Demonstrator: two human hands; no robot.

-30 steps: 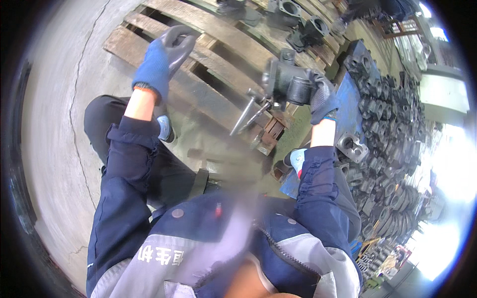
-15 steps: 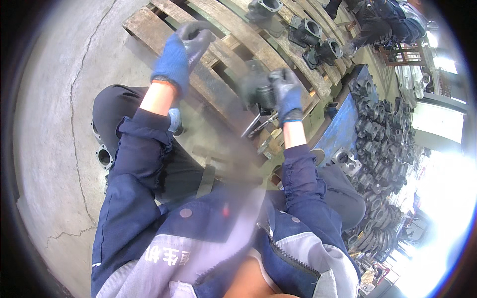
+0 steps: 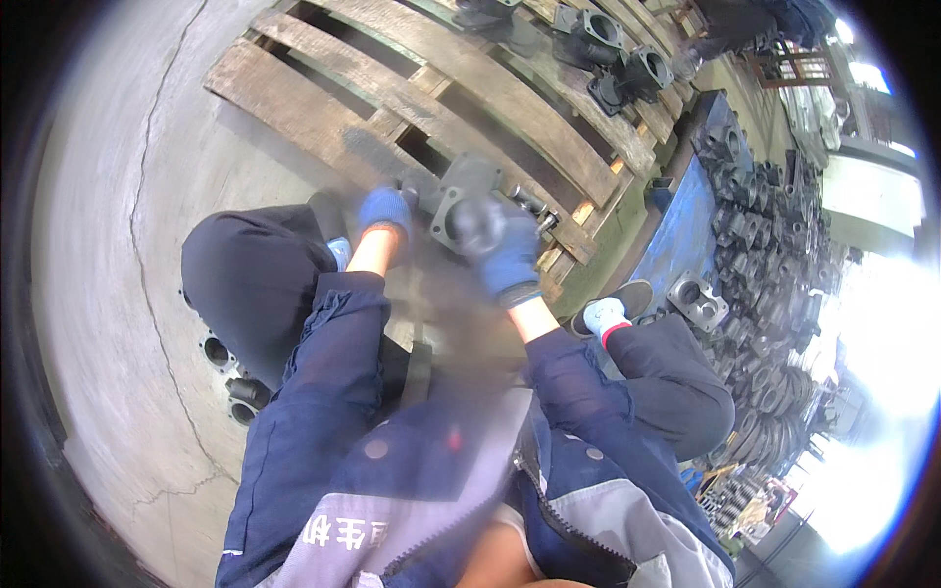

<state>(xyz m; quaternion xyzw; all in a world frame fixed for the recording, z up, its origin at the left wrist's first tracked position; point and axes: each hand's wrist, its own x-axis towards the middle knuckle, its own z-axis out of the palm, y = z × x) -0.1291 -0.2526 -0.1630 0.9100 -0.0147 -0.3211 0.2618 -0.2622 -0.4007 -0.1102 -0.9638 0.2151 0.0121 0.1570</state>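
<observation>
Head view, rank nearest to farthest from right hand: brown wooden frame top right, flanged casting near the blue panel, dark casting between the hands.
From the right hand:
1. Dark casting: against its left side.
2. Flanged casting: off to the right.
3. Brown wooden frame: upper right background.

White glare (image 3: 897, 323) right; blur around hands (image 3: 508, 253); dark rim.

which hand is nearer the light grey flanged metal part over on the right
Right. The right hand is left of the light grey flanged part, gripping a black casting; the left hand is farther left, at the casting's other side.
</observation>
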